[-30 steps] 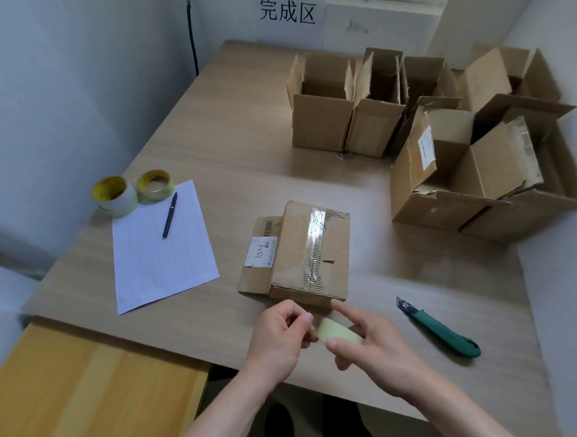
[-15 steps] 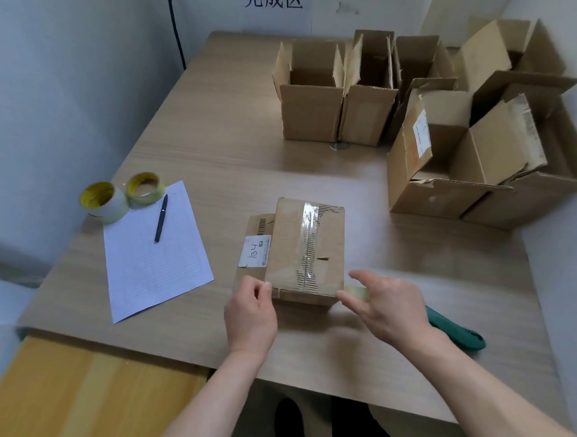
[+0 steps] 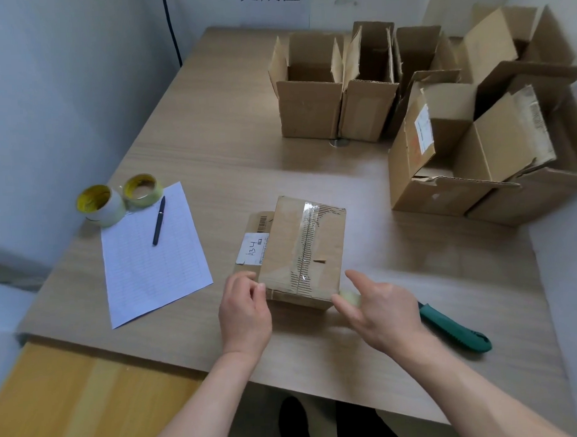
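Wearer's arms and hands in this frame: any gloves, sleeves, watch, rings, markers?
The left forearm and right forearm are bare as far as the frame edge, with no sleeve showing. The left hand and right hand wear no gloves. No ring, watch, wristband, cable or tracking marker is visible on either.

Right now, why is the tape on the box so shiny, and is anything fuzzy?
Head view: light glints white off the clear tape strip on the box; head view again, the small tape roll in the right hand looks soft and blurry; also head view, the box casts only a soft shadow on the table.
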Available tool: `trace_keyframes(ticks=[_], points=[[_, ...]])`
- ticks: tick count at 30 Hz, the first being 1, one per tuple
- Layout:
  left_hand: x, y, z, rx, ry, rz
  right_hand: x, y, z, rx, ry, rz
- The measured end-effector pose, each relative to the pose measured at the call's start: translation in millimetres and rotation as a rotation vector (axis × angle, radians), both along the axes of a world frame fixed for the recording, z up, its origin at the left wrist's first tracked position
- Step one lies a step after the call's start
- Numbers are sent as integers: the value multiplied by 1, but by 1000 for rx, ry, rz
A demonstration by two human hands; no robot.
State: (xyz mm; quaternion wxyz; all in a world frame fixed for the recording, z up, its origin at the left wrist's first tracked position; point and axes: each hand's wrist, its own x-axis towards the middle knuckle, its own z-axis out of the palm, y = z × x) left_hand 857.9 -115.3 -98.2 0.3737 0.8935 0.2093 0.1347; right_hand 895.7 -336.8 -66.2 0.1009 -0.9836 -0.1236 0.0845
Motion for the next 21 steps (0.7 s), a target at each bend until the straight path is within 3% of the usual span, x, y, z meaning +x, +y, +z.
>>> trace_keyframes(ticks=[7,21], points=[[2,9,2,-6,17,-63,-9,-13,-4,209,27,-32],[8,20,-4,-36,125,-37,-11,10,-4,61,-60,39]])
